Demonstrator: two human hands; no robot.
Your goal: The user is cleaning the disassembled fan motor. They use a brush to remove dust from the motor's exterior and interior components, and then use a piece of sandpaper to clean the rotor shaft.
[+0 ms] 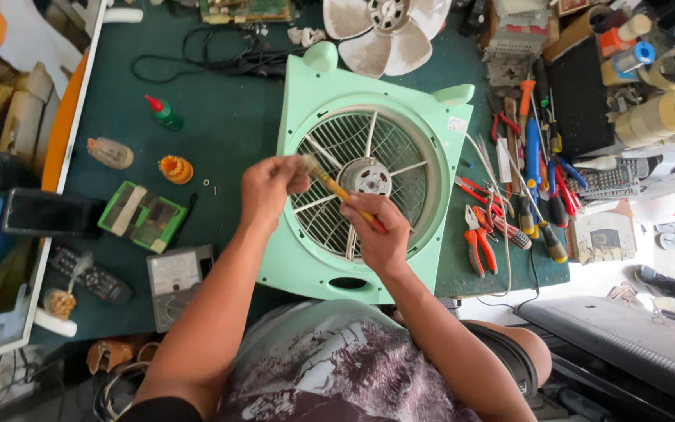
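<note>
Brush gripped by right hand, its bristles pinched by left hand, over the mint fan housing holding grille and motor; pliers right, meter left.

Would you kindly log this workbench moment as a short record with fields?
Setting: green-topped table, seen from above
Main item: mint-green box fan housing, lying flat, grille and motor exposed
Right hand: grips handle of small brush
Left hand: at the brush's bristle end, over the grille
Detached part: white fan blade, beyond the housing
Right of housing: pliers and screwdrivers
Left of housing: analog meter, small green bottle
</note>
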